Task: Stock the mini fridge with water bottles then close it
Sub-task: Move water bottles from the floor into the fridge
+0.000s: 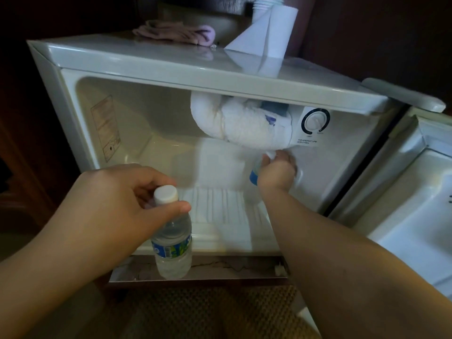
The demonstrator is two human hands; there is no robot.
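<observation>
The white mini fridge [171, 59] stands open in front of me, its door [415, 192] swung out to the right. My left hand [117, 199] pinches the neck of a clear water bottle [172, 243] with a white cap and a blue-green label, hanging upright just outside the fridge's front lip. My right hand [277, 171] reaches deep into the right side of the fridge and grips the top of a second water bottle [254, 176], mostly hidden behind the hand. That bottle stands near the right wall, under the frosted freezer box [239, 123].
A temperature dial [315, 121] sits on the inner right wall. On the fridge top lie a pink cloth [181, 33] and a paper towel roll [269, 33]. The ribbed fridge floor [220, 209] shows between my arms. A woven mat [208, 314] lies below.
</observation>
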